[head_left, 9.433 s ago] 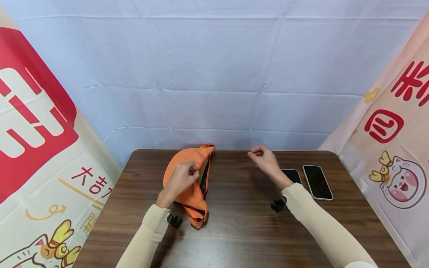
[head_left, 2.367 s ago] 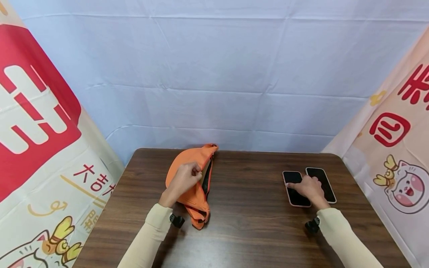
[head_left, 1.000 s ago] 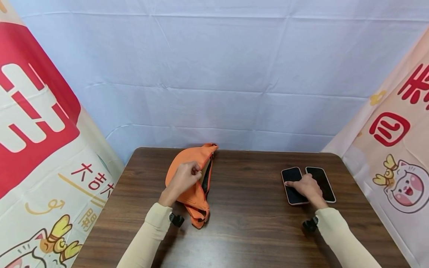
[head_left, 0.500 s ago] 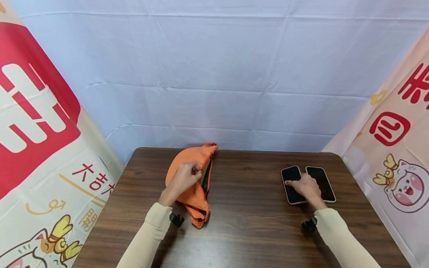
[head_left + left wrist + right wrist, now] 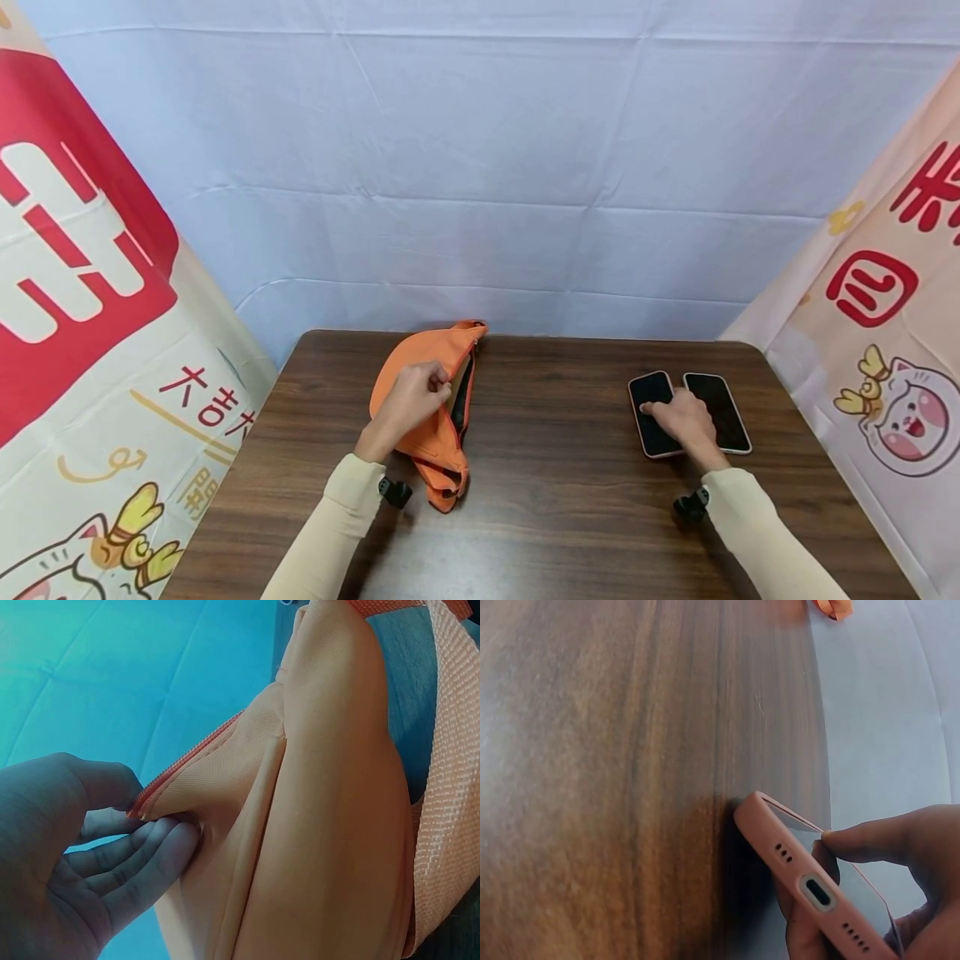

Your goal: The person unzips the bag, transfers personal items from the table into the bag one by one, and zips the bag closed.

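Observation:
My left hand (image 5: 411, 398) pinches the zipped edge of an orange waist bag (image 5: 401, 358), which lies at the back left of the table. Its zip gapes along the right side, showing a dark lining. In the left wrist view, the thumb and fingers of the left hand (image 5: 112, 832) hold the fabric just under the red zip. My right hand (image 5: 684, 419) is over a phone (image 5: 651, 390) in a pink case. The right wrist view has that phone (image 5: 780, 847) tilted, port end toward the camera, with the thumb on its rim and a finger showing beneath.
A second phone (image 5: 716, 400) with a pale case lies close on the right, partly behind the right hand. Wooden tabletop (image 5: 555, 483) stretches between the bag and the phones. A pale cloth (image 5: 480, 167) hangs behind, with printed curtains (image 5: 892, 333) at the sides.
The right hand has gone from mid-table to the left-hand phone, which has shifted slightly away from me. Its thumb has lately moved a little inward. The left hand still holds the bag.

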`<action>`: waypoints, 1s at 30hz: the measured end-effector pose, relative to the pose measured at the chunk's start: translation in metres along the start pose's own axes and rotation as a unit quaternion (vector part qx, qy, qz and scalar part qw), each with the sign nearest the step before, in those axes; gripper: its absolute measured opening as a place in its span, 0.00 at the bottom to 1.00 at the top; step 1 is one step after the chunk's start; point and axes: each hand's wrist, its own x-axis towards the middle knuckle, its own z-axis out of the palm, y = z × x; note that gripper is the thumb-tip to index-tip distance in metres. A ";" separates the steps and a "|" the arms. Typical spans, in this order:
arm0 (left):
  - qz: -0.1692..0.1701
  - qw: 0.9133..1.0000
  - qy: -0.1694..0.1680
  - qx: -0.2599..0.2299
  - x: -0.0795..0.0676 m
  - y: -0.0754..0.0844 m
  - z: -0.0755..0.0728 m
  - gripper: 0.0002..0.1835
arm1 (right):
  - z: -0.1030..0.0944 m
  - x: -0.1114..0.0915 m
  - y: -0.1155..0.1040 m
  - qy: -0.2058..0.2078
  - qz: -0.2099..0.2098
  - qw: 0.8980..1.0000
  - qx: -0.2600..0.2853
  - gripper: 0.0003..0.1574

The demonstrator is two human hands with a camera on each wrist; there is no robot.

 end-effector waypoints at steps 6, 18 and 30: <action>-0.001 1.000 0.000 -0.003 0.000 -0.001 0.001 0.03 | 0.002 -0.001 0.000 0.006 -0.003 1.000 0.006 0.42; -0.002 1.000 0.000 -0.005 0.000 -0.003 0.003 0.03 | 0.004 -0.001 0.000 0.014 -0.008 1.000 0.012 0.44; -0.002 1.000 0.009 -0.015 0.001 -0.003 0.003 0.05 | 0.009 -0.001 0.003 0.026 -0.003 0.999 0.031 0.47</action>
